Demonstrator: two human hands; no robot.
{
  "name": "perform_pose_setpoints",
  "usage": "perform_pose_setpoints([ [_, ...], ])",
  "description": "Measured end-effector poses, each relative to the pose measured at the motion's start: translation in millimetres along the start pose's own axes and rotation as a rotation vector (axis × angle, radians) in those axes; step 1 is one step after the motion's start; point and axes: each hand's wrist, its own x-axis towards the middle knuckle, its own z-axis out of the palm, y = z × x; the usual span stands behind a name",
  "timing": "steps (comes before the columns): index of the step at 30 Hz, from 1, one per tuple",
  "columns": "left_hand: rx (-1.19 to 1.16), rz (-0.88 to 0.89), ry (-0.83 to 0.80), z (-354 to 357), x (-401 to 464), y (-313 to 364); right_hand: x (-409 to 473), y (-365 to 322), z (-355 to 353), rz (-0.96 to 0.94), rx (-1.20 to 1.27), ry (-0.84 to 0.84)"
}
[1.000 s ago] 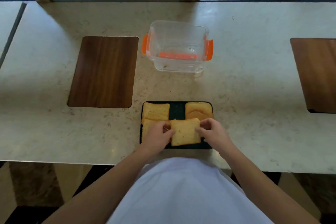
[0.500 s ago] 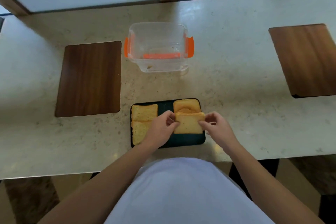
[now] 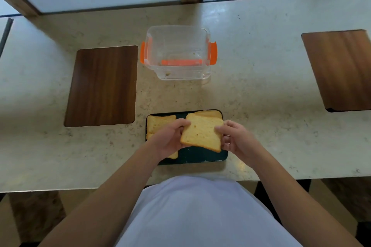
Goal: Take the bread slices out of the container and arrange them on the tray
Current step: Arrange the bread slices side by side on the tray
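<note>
Over the dark rectangular tray at the near edge of the pale stone desk, I hold 1 square golden bread slice lifted and tilted, my left hand pinching its left edge and my right hand pinching its right. The bare near-right patch of tray lies directly below the slice, so I judge the next move is straight down. 1 slice lies at the far left, another at the far right, partly hidden. A near-left slice is mostly covered by my left hand. The clear plastic container with orange clips looks empty apart from crumbs.
</note>
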Motion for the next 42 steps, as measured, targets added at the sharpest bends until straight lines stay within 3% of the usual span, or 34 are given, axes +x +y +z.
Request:
perform_pose_setpoints([
  [4, -0.042, 0.096, 0.033, -4, 3, 8, 0, -2, 2, -0.022, -0.230, -0.106],
  [10, -0.049, 0.170, 0.024, -8, 9, 21, 0, -17, 5, -0.086, -0.419, -0.108],
  [15, -0.273, 0.141, -0.110, -8, 8, 24, -3, -28, 13, -0.108, -0.126, -0.224],
  [18, -0.571, 0.086, -0.209, -2, 9, 19, 2, -33, 23, -0.185, -0.076, -0.172],
  [21, -0.671, 0.112, -0.243, 7, 12, 16, 6, -35, 35, -0.226, -0.115, -0.096],
  [24, -0.608, 0.165, -0.235, 12, 11, 16, 8, -37, 46, -0.214, -0.226, -0.025],
  [28, -0.422, 0.269, -0.086, 8, 11, 14, 5, -37, 48, -0.091, -0.401, -0.108],
  [32, -0.298, 0.321, -0.039, 1, 13, 11, 4, -27, 37, -0.308, -0.837, 0.064],
  [35, 0.020, 0.270, 0.060, -8, 11, 2, 7, -14, 21, -0.436, -1.097, 0.169],
  [38, 0.329, 0.151, 0.330, -12, 15, -13, 4, 4, 5, -0.494, -1.350, 0.190],
  [40, 0.356, 0.047, 0.468, -8, 16, -22, 2, 19, -3, -0.550, -1.442, 0.190],
  [42, 0.320, -0.041, 0.448, -4, 15, -30, -1, 32, -8, -0.604, -1.518, 0.207],
])
